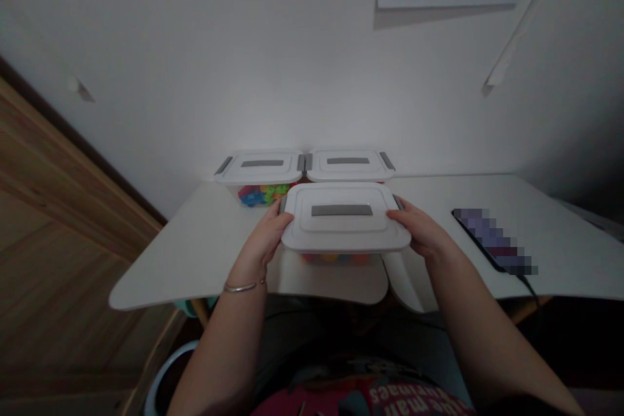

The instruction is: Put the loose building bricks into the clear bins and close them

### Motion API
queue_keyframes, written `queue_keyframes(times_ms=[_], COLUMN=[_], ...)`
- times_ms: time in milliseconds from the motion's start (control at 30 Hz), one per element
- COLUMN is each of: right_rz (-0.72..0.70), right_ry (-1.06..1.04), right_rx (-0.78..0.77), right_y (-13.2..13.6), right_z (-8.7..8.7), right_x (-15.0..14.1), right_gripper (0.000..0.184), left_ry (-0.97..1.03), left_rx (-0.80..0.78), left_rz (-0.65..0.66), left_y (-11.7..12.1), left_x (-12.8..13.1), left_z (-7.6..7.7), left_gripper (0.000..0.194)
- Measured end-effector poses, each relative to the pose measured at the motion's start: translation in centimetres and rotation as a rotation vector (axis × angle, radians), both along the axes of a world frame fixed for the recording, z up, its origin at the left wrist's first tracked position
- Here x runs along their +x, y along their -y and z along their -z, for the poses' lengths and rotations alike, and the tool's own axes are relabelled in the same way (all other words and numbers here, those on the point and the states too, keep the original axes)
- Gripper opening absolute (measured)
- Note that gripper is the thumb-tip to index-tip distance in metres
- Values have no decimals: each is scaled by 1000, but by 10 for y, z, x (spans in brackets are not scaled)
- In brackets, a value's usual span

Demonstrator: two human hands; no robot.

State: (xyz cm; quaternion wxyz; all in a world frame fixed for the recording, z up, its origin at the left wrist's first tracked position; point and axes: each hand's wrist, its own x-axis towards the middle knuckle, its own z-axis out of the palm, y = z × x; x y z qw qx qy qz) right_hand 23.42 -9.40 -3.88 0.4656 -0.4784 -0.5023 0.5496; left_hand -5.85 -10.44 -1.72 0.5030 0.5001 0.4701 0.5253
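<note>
Head view: left hand (266, 240) and right hand (424, 231) curled around opposite sides of front plastic box (341, 218), gripping it just under white lid, grey strip on top. Coloured pieces (336, 259) faintly visible through box wall. Box at front of white counter (195, 240); whether resting on it, cannot tell. Two lidded boxes (259, 167) (348, 164) directly behind, side by side against wall; left one holds multicoloured pieces (260, 195). Pixelated device (492, 240) with cable on counter, right. Thin bangle (241, 287) on left wrist.
</note>
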Motion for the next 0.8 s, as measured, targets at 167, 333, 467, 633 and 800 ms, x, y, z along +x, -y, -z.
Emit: queue_keyframes(times_ms=[167,333,467,633,800], right_rz=[34,83,83,65,88], right_ry=[189,359,418,423,447], right_rx=[91,190,244,260,248], right_y=[-6,-20,-30,-33,-33], right_z=[2,18,28,29,27], right_x=[4,16,24,23,19], right_gripper=[56,63,73,80,80], left_ry=[-258,-563,-794,-1060,-1284], left_rx=[78,135,149,16,30], left_rz=[-46,-70,-75,-70,-73], left_y=[-4,-8,-9,-3,-1], left_x=[-6,-11,-10,1,10], left_z=[-1,0,-5,-18,-19], left_gripper=[60,54,51,56,62])
